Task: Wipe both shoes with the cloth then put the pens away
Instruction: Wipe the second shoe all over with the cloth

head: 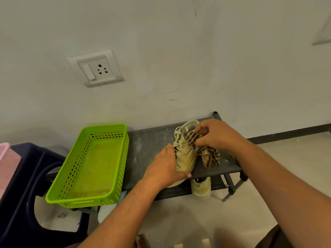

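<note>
At far left we see a pink basket point(7, 158) beside a dark blue stool point(26, 176). Next comes a green basket point(80, 202), perched at the left end of the grey rack point(148, 145). On the rack's top shelf the left hand point(166, 167) grips the toe of a cream shoe point(184, 153). The right hand point(216, 135) pinches the striped cloth point(207, 154) against its laces. A second shoe point(200, 187) sits on the shelf below, half hidden.

Wall socket point(95, 68), far left: no lettering legible.
Green basket point(89, 165), near left: no label legible.
Shoe point(185, 154), right: possibly a side mark, too blurred to read.
</note>
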